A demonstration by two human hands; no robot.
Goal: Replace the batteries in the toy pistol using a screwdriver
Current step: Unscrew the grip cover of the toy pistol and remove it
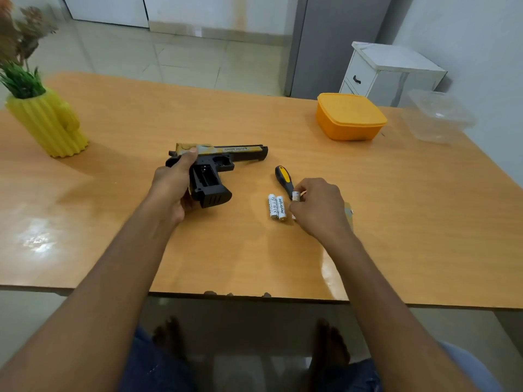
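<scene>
Toy pistol [218, 162] held on its side, one battery being picked up.

The left hand [175, 182] grips the pistol's rear on the wooden table [396, 222], the battery slot in the handle open and looking empty, though its depth is dark. The right hand [317, 207] pinches a white battery [295, 196] in its fingertips; most of it is hidden. Two more batteries [276, 207] lie just left, beside the screwdriver [284, 178], whose tip is covered by the hand. A tan piece [348, 213] peeks from behind the wrist, unidentifiable.

pale tiled floor [169, 52], white walls [467, 32], a white drawer cabinet [376, 72] beside the wooden table [254, 250].
</scene>
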